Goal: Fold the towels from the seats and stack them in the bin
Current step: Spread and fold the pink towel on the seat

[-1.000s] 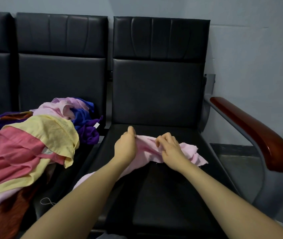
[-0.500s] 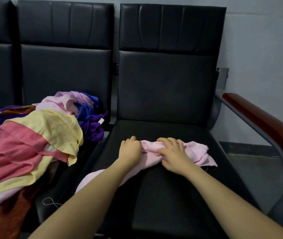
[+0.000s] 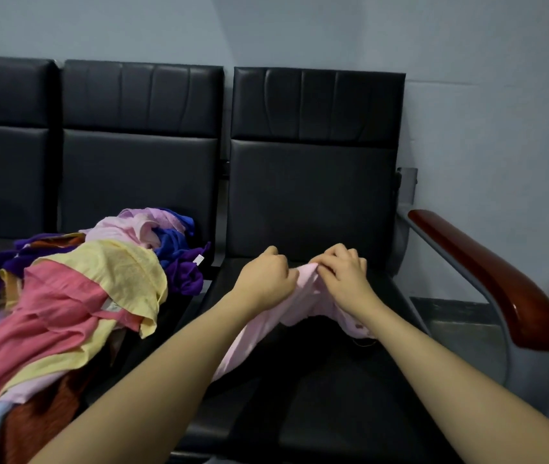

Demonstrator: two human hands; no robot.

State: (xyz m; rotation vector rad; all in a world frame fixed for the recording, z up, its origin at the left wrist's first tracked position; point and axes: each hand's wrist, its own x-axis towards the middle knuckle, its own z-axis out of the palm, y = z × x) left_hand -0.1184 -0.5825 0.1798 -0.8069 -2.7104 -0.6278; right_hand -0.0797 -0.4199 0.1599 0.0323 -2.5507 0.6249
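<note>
- Since half a second ago both hands have come up off the seat cushion: then they pressed the pale pink towel (image 3: 303, 296) flat, now its top edge is lifted and bunched between them. The camera has also tipped back, so more wall shows above the seat backs.
- Head view, hands: my left hand (image 3: 264, 279) has its fingers curled round the towel's upper edge on its side; my right hand (image 3: 343, 276) pinches the same edge just beside it, fingertips tucked into the fabric. The two hands are nearly touching.
- Head view, towel: it hangs from that grip and trails toward me under my left forearm, its lower end draped over the front of the black seat (image 3: 316, 396). A smaller flap falls below my right wrist. It is crumpled, with no clean fold that I can see.
- Head view, the rest: a heap of unfolded towels (image 3: 75, 296) in pink, yellow, purple and blue covers the seat to the left, well apart from my hands. A wooden armrest (image 3: 487, 279) stands at the right. No bin is in view.
- My reading: I am hunting for the corners so I can spread this towel for its first fold. With the heap untouched, the task looks barely begun.
</note>
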